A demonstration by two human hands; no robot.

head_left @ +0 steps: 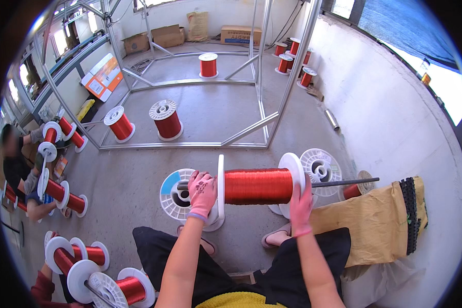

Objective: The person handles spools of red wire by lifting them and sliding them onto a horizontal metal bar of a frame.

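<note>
A large spool of red wire [258, 186] lies sideways in front of me, between my knees and the metal frame. A dark rod [346, 182] runs through its core and sticks out at both ends. My left hand, in a pink glove [202, 194], is closed around the rod beside the left white flange [221, 190]. My right hand, also in a pink glove [301, 205], grips the right flange [295, 174] from its outer side; its fingers are partly blurred. Below the rod stand white spools, one with a blue patch [170, 183], another at the right [323, 158].
An aluminium frame [190, 146] stands ahead, with red wire spools [167, 120] inside. A brown sack [364, 223] lies at my right by the white wall [390, 102]. At the left, a co-worker [23, 164] handles spools; another person's sleeve [42, 287] shows near more spools [131, 290].
</note>
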